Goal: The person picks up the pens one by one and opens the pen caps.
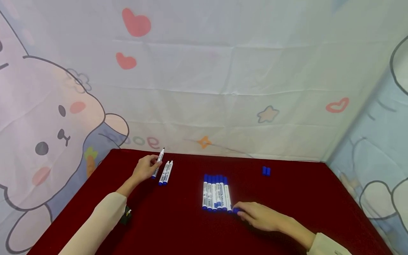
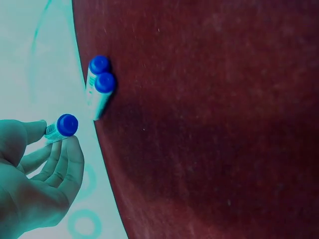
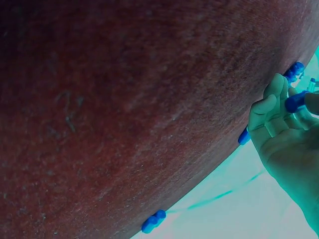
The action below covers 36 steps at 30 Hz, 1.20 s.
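Observation:
My left hand [image 1: 146,167] pinches a white marker [image 1: 160,156] with its bare dark tip pointing up and away. The marker's blue end [image 2: 67,125] faces the left wrist camera. Just right of that hand, two uncapped white markers [image 1: 165,173] lie side by side on the dark red cloth. My right hand [image 1: 259,215] holds a blue cap [image 3: 296,102] between thumb and fingers, close to the near right end of a row of several capped markers [image 1: 217,193]. Those markers lie side by side with their blue caps toward the back.
Two loose blue caps [image 1: 266,171] lie together at the back right of the red-covered table [image 1: 178,226]. A small dark object [image 1: 125,215] shows beside the left sleeve. Behind the table hangs a pale printed cloth [image 1: 191,71] with cartoon figures.

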Each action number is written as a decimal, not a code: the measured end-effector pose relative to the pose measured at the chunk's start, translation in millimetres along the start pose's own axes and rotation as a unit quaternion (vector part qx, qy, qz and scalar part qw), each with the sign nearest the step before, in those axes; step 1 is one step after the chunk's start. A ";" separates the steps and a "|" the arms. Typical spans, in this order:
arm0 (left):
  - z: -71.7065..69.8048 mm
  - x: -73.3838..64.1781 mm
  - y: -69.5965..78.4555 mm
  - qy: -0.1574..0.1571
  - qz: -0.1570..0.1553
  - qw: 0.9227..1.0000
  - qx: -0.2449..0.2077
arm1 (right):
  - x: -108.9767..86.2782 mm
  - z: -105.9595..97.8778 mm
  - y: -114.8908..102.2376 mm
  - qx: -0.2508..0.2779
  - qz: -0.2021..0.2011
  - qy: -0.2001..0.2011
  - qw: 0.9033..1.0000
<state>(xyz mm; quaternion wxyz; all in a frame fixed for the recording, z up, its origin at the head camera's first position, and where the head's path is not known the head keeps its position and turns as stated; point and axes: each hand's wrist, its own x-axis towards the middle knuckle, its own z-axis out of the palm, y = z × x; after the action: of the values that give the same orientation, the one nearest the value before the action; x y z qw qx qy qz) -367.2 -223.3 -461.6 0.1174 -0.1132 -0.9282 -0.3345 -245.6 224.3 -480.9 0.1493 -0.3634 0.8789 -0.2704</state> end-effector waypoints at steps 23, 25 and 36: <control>26.1 4.0 -26.3 -0.030 -0.074 0.997 0.009 | -4.6 -3.4 -1.8 -0.009 -0.016 0.007 1.000; 26.6 4.1 -25.7 -0.031 -0.077 0.997 0.009 | -3.9 -3.4 -0.1 -0.010 -0.023 0.009 1.000; 28.2 2.1 -25.9 -0.038 -0.077 0.996 0.007 | -2.7 -1.6 2.4 -0.021 -0.051 0.018 0.998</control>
<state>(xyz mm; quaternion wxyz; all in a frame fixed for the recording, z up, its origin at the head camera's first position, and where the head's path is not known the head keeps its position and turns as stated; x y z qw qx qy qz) -380.6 -224.2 -497.5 0.0565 -0.0529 -0.9403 -0.3313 -245.8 228.2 -480.8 0.1123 -0.4057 0.8674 -0.2652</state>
